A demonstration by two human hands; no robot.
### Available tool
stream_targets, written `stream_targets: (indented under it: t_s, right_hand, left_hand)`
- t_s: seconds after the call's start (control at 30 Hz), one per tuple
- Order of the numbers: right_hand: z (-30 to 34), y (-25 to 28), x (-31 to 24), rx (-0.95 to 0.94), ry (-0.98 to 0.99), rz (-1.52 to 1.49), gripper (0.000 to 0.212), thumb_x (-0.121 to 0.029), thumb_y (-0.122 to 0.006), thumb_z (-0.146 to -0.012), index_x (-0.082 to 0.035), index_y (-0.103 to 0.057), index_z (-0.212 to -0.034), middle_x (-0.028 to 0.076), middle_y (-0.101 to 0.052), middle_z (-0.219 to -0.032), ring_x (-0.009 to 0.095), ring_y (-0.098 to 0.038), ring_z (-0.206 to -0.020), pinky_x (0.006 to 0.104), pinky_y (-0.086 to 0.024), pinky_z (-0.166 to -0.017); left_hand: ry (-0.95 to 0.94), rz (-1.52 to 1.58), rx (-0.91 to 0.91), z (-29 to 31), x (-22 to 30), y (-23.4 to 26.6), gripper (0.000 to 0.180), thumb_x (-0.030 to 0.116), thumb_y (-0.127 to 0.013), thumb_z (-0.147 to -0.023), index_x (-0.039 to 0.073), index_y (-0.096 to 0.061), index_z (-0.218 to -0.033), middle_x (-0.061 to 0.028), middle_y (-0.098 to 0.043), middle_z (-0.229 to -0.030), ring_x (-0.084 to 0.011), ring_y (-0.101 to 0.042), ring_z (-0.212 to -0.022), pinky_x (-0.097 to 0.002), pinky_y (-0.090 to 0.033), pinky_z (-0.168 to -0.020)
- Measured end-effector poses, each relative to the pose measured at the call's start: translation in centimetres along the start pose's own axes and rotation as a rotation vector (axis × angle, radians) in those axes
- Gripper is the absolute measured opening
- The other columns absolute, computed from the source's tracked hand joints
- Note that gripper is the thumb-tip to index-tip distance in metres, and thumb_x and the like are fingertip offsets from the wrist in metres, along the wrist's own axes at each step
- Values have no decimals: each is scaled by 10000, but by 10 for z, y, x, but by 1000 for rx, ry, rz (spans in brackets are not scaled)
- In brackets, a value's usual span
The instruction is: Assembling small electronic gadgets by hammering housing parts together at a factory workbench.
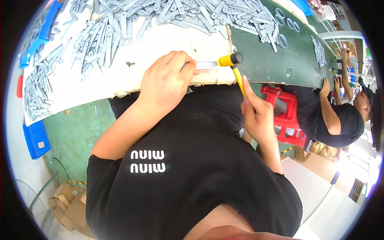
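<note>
My left hand (167, 80) is closed around one end of a flat grey metal strip (206, 64) at the near edge of the pale worktop; its fingers hide that end. My right hand (257, 110) grips the yellow handle of a mallet (227, 60) with a yellow and black head. The mallet's head is at the strip's right end; whether they touch I cannot tell. A big pile of similar grey metal strips (196, 12) lies beyond my hands, and more are heaped to the left.
The pale worktop (160, 42) meets a green tabletop (256, 56) bearing several metal rings (283, 41). Blue bins (36, 138) stand at the left. Beside a red stool (286, 112) on the right, another person (340, 124) sits at the same table. Cardboard boxes (70, 208) lie lower left.
</note>
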State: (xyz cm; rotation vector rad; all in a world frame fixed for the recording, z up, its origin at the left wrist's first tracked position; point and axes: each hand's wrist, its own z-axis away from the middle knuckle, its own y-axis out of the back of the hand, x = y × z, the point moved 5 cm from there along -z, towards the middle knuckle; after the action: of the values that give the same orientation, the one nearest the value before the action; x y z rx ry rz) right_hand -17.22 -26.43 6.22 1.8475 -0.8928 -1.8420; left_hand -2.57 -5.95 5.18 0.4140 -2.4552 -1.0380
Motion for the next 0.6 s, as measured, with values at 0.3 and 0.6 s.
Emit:
stream_targets:
  t_s: [0.3, 0.6]
  right_hand:
    - [3, -9, -8, 42, 121, 70, 616, 127, -567, -944, 14, -522, -1548, 189, -652, -787, 321, -629, -662, 347, -539, -673]
    - [1, -8, -10, 122, 104, -200, 504, 13, -543, -1077, 14, -493, -1579, 30, -587, -711, 89, -511, -602, 243, -465, -610]
  left_hand:
    - [-9, 17, 3, -1, 0, 1, 102, -1, -725, -766, 19, -705, -864, -51, -634, -898, -235, -667, -791, -353, -565, -657]
    - [16, -77, -157, -5, 2, 2, 218, 4, -744, -785, 47, -746, -999, -46, -670, -961, -249, -692, -899, -402, -566, -905]
